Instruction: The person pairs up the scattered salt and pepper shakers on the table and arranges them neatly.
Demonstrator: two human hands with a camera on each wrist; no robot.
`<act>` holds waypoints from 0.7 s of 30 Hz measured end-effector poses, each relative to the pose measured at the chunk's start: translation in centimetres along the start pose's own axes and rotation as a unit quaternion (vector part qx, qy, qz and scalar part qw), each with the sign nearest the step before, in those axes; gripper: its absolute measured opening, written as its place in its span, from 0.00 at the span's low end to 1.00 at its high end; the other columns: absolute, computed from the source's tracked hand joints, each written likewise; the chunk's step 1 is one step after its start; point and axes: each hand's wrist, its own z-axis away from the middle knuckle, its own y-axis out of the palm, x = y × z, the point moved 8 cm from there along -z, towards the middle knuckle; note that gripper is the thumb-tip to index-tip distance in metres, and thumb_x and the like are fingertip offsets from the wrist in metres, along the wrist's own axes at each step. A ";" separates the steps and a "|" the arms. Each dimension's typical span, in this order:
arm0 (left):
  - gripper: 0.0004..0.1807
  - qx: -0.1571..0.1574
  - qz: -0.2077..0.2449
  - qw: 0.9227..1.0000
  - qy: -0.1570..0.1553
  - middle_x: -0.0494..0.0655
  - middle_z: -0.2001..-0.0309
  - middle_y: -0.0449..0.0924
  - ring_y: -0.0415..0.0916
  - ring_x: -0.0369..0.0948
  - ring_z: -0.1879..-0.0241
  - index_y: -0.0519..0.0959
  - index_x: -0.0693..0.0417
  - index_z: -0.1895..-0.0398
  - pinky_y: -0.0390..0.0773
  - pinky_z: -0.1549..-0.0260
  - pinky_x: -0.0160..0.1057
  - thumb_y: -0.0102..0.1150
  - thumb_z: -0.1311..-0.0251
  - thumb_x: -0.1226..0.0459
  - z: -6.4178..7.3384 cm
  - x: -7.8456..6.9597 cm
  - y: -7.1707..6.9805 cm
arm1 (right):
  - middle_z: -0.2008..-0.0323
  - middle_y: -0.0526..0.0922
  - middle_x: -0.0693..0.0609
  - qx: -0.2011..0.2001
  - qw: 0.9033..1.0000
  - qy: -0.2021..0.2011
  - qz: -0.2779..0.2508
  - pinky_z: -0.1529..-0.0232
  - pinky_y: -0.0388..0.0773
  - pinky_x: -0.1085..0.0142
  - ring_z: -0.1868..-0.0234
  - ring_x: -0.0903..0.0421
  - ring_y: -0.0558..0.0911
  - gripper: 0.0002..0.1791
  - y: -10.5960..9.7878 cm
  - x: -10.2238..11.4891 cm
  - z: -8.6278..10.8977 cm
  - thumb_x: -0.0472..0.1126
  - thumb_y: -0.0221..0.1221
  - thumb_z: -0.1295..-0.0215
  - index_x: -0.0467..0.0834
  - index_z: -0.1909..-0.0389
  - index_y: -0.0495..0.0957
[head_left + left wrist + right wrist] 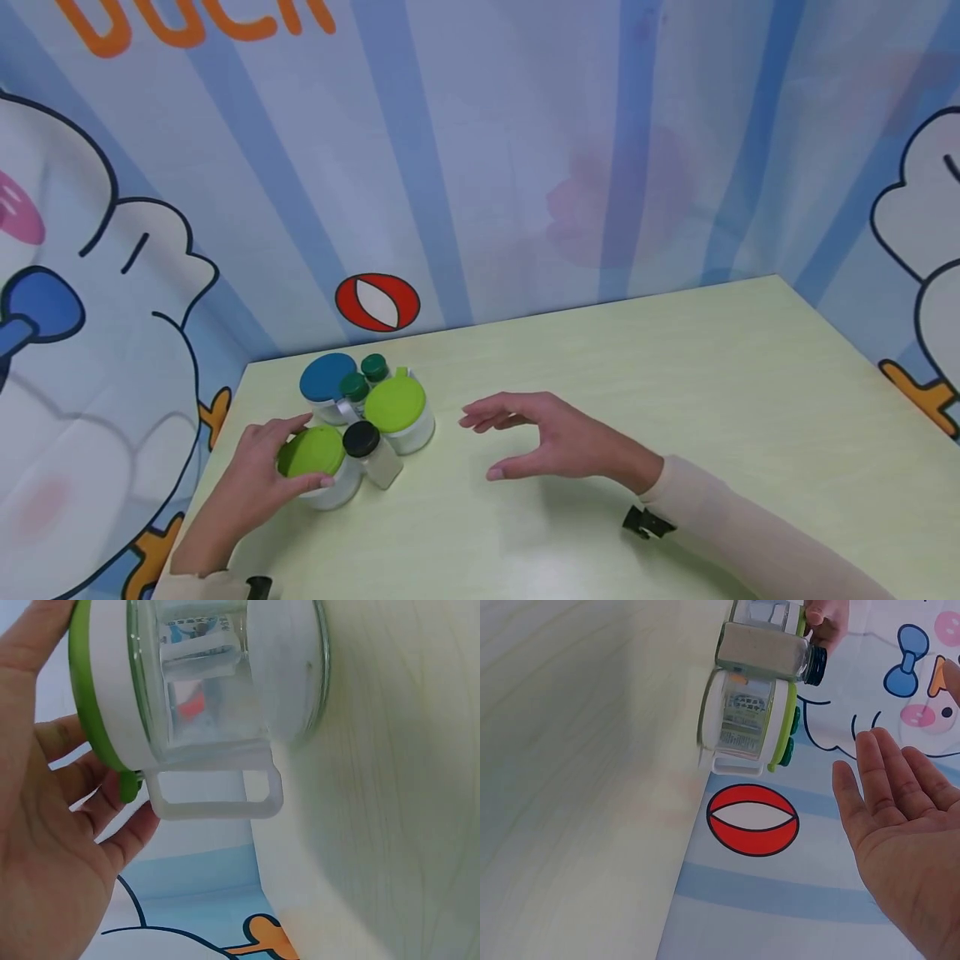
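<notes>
My left hand (258,475) grips the lid of a clear jar (333,492) with a green lid, fingers and thumb round its rim. The left wrist view shows this jar's white side handle (217,810) and a printed label or packet, hard to tell which. Touching or close beside it stands a bottle with a black cap (362,438) and pale contents. Behind that is a second green-lidded jar (412,433), with a handle in the right wrist view. My right hand (551,433) hovers to the right of the jars, fingers extended, thumb apart, holding nothing.
A blue-lidded jar (327,377) and two small containers with dark green caps (355,386) crowd behind the green-lidded jars. All stand near the left end of a pale wooden table (675,375). A printed cloth backdrop (510,167) rises along its back and sides.
</notes>
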 end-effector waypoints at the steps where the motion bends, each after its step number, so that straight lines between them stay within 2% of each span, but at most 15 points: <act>1: 0.55 -0.004 -0.004 1.000 0.003 0.62 0.41 0.75 0.63 0.56 0.45 0.69 0.60 0.30 0.77 0.53 0.56 0.74 0.55 0.35 0.0 0.0 0.0 | 0.36 0.78 0.61 0.001 1.000 0.000 0.000 0.34 0.74 0.51 0.38 0.59 0.79 0.35 0.0 0.0 -0.1 0.50 0.70 0.37 0.58 0.30 0.70; 4: 0.54 -0.016 -0.015 1.000 0.012 0.62 0.43 0.75 0.64 0.57 0.46 0.70 0.62 0.32 0.76 0.51 0.58 0.74 0.55 0.36 0.1 -0.1 -0.1 | 0.36 0.78 0.61 0.001 1.000 -0.004 -0.002 0.34 0.74 0.50 0.38 0.58 0.79 0.35 0.1 0.1 -0.2 0.50 0.71 0.38 0.58 0.30 0.71; 8: 0.51 -0.018 -0.018 1.000 0.007 0.62 0.43 0.74 0.65 0.58 0.46 0.70 0.63 0.33 0.76 0.49 0.60 0.75 0.54 0.39 0.2 -0.2 -0.2 | 0.36 0.78 0.60 0.001 1.000 -0.009 -0.009 0.34 0.74 0.51 0.38 0.54 0.79 0.34 0.2 0.3 -0.4 0.50 0.71 0.38 0.57 0.31 0.71; 14: 0.48 -0.006 0.018 1.000 0.000 0.63 0.39 0.72 0.67 0.61 0.40 0.70 0.63 0.32 0.74 0.43 0.65 0.74 0.50 0.43 0.8 0.0 -0.1 | 0.37 0.79 0.61 0.002 1.000 -0.009 -0.005 0.34 0.75 0.52 0.38 0.57 0.79 0.34 0.4 0.3 -0.8 0.50 0.71 0.38 0.57 0.31 0.71; 17: 0.48 -0.004 0.044 0.999 0.005 0.61 0.38 0.72 0.71 0.59 0.40 0.70 0.61 0.32 0.77 0.45 0.62 0.74 0.50 0.42 1.1 0.1 -0.2 | 0.37 0.79 0.61 0.003 1.000 -0.008 -0.006 0.34 0.75 0.53 0.38 0.59 0.79 0.34 0.4 0.2 -0.9 0.50 0.71 0.38 0.57 0.31 0.71; 21: 0.48 0.007 0.093 0.996 0.004 0.57 0.36 0.72 0.73 0.55 0.41 0.69 0.58 0.30 0.84 0.57 0.47 0.73 0.48 0.41 1.4 0.4 -0.2 | 0.36 0.78 0.61 0.005 1.000 -0.007 -0.009 0.35 0.75 0.55 0.38 0.58 0.79 0.34 0.6 0.1 -1.3 0.50 0.71 0.38 0.57 0.31 0.71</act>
